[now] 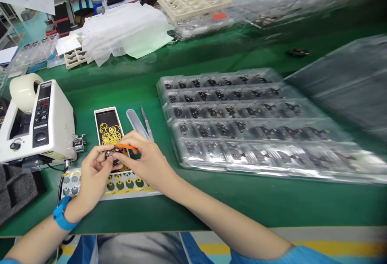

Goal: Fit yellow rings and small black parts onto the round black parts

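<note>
A small round dark part (112, 156) is pinched by my left hand (96, 170), which has a blue band at its wrist. My right hand (146, 161) touches the same part with its thumb and grips a thin orange stick (127, 146) laid along the part's top edge. Just behind my hands stands a white box (96, 119) holding loose yellow ring-shaped pieces (109, 133). Beneath them lies a sticker sheet (130, 191) with yellow-edged cutouts, partly covered by my left hand. Metal tweezers (145, 119) and a translucent flat strip (135, 122) rest beyond my right fingers.
To the right lies a large clear tray (178, 135) of small dark parts in pockets, its clear lid (347, 74) folded open. A white tape dispenser (60, 115) stands on the left, black foam (18, 191) before it. White sheets (123, 30) and a beige tray (193, 1) sit behind.
</note>
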Tool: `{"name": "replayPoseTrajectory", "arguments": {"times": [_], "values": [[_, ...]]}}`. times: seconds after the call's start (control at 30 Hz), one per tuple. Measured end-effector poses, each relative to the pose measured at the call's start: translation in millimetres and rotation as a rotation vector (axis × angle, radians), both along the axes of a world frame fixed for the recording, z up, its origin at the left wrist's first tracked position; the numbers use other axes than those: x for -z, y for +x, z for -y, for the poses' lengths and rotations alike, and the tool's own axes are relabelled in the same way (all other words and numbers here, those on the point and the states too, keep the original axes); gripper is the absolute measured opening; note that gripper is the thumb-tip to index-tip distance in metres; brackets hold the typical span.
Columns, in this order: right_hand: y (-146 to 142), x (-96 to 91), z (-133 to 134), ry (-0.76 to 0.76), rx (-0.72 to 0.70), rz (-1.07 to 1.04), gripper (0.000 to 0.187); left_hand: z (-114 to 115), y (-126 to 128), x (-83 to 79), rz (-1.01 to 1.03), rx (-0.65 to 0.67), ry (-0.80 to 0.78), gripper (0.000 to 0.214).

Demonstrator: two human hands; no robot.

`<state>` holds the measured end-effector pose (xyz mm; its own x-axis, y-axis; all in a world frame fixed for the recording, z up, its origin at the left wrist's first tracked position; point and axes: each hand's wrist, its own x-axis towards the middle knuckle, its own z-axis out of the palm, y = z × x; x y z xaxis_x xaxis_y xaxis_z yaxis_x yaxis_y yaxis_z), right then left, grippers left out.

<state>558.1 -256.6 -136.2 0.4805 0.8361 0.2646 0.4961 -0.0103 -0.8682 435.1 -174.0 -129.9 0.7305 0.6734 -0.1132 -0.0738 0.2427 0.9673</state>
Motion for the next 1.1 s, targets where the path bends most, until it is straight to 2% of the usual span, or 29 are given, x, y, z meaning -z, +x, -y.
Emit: {"name": "replayPoseTrajectory", "arguments": {"times": [0.23,0.53,0.67,0.77,0.97,1.1], "values": [[0,-0.1,-1,-0.081,-0.05,-0.093,0.014,0,1,0.2,-0.016,0.002,0.015,0.028],[-2,3.6,-1,0.003,-0.086,-0.11,0.025,0,0,4.5,-0.053,0.021,0.061,0.033],[0,0.6,0,-0.019,-0.075,-0.113,0.017,-4,0,2.1,-0.062,0.05,0.03,0.037],[1,-0.6,-1,-0.064,-0.098,-0.179,0.009,-6,0,0.0,-0.079,0.005,0.026,0.034],[-1,2.5,-1,-0.055,-0.12,-0.262,0.023,-7,-1,-1.6,-0.145,-0.02,0.036,0.033],[-1,2.8,0,-0.071,-0.123,-0.33,0.026,-9,-1,-4.7,-0.229,-0.016,0.134,0.027]]}}
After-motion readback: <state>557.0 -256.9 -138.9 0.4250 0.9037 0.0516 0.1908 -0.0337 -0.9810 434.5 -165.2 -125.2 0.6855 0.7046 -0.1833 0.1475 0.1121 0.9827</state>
